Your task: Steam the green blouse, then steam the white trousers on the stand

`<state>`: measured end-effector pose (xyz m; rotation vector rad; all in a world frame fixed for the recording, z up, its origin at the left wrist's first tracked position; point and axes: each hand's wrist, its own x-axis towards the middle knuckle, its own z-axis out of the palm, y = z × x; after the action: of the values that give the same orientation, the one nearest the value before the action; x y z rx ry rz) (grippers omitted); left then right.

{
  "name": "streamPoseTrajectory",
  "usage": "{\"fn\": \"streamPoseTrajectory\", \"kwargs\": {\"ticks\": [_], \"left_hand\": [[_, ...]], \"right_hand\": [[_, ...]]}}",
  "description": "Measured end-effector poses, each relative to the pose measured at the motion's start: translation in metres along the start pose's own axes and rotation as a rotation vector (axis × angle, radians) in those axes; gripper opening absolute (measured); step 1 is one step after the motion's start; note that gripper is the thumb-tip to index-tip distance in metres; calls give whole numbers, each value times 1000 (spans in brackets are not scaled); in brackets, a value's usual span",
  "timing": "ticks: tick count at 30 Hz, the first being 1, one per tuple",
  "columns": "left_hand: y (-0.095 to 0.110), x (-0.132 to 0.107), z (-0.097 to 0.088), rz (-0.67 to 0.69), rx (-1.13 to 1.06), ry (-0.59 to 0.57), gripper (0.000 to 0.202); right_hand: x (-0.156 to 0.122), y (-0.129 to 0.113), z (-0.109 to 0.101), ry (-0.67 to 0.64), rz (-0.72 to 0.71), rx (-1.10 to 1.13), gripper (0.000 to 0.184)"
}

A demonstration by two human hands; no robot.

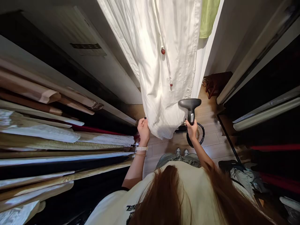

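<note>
A long white garment [164, 62] hangs in front of me, with a drawstring ending in red beads. My left hand [143, 129] is closed on the garment's lower left edge and holds it taut. My right hand [191, 128] grips the handle of a black handheld steamer [190, 107], whose flat head sits against the garment's lower right hem. A black hose [201, 134] loops down from the steamer past my wrist.
Shelves stacked with flat wrapped items [47, 140] fill the left side. Dark shelving [264, 103] lines the right, with clothes heaped on the floor [243, 178] at lower right. A green cloth [208, 17] hangs behind the garment. The floor is wood [211, 147].
</note>
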<state>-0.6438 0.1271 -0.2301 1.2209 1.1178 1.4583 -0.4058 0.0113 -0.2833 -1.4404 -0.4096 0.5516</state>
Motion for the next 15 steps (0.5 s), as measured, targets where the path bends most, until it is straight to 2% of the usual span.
{"fn": "streamPoseTrajectory", "kwargs": {"ticks": [2,4,10,12,15], "left_hand": [[-5,2,2,-4,-4,-17,34],[-10,3,5,-13,2,-25,33],[-20,7,19,-13,-42,-12,33],[-21,11,24,-11,-78,-12,35],[-23,18,26,-6,-97,-7,34]], "right_hand": [[9,-7,-12,106,-15,57,40],[24,-17,-20,143,-17,133,42],[74,-37,-17,-35,26,230,46],[78,-38,-15,-74,42,232,47],[65,-33,-21,-84,41,225,47]]}}
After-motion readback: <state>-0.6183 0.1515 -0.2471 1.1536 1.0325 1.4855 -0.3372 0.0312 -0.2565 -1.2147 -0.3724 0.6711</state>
